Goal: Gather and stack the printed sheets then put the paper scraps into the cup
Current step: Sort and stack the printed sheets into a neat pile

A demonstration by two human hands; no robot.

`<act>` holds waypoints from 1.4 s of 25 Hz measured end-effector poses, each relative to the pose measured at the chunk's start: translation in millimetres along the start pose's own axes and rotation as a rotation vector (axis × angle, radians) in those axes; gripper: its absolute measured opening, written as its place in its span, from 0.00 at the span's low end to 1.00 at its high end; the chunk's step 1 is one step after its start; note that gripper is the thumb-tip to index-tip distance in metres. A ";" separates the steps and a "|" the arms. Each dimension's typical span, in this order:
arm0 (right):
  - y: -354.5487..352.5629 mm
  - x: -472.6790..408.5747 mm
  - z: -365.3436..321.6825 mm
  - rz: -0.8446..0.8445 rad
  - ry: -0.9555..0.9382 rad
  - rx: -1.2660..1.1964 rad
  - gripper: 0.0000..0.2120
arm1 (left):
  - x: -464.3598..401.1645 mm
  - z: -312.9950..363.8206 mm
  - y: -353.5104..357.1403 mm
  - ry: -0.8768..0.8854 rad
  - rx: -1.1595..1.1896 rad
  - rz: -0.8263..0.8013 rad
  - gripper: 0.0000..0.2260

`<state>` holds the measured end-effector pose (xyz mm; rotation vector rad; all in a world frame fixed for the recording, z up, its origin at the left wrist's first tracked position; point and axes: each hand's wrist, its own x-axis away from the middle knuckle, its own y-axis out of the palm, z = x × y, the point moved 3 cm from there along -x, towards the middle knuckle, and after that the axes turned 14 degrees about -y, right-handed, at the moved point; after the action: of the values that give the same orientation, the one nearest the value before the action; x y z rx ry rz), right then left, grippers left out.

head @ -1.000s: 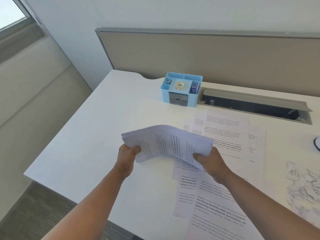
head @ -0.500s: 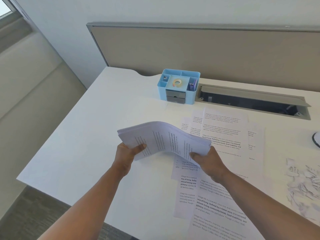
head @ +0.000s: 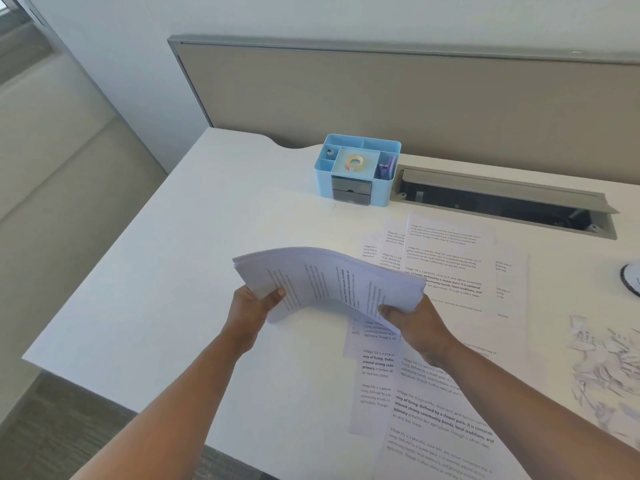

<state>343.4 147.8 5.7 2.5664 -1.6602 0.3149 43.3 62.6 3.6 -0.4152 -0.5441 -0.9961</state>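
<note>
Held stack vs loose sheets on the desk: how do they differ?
The held stack is off the desk, gripped by the left hand and right hand; the loose sheets lie on the desk. The held stack is thick and bowed upward; the loose sheets lie flat, fanned out and overlapping. Both are white paper with printed text.
</note>
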 end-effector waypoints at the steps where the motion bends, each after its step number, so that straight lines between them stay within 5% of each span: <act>1: -1.1 -0.5 -3.5 -0.008 -0.009 0.016 0.10 | -1.2 3.7 -2.0 -0.003 -0.028 0.018 0.10; 9: -22.4 10.9 -24.8 0.007 0.020 -0.142 0.10 | 10.3 70.0 7.6 0.087 -0.280 0.004 0.11; 13: -29.5 28.6 -14.6 0.142 0.110 -0.365 0.14 | 18.9 60.0 30.2 0.112 -0.226 0.290 0.38; 15: -33.2 38.1 -7.2 0.220 0.125 -0.465 0.15 | 28.6 38.2 51.0 -0.041 -0.022 0.314 0.49; 18: -32.9 50.4 1.6 0.343 0.148 -0.584 0.16 | 49.8 6.6 99.9 -0.347 0.391 -0.056 0.37; 21: -23.6 62.0 5.8 0.394 0.160 -0.660 0.16 | 70.0 -1.2 138.8 -0.358 0.456 -0.263 0.15; 24: -15.7 74.4 5.4 0.383 0.110 -0.677 0.15 | 79.4 3.8 156.9 -0.303 0.460 -0.237 0.10; 35: -26.4 90.2 7.3 0.349 0.067 -0.598 0.15 | 51.6 9.5 129.4 -0.158 0.182 -0.150 0.14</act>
<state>404.1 76.8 18.7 1.8229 -1.8234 -0.0767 175.9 96.1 31.7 -0.2951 -0.8118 -1.0524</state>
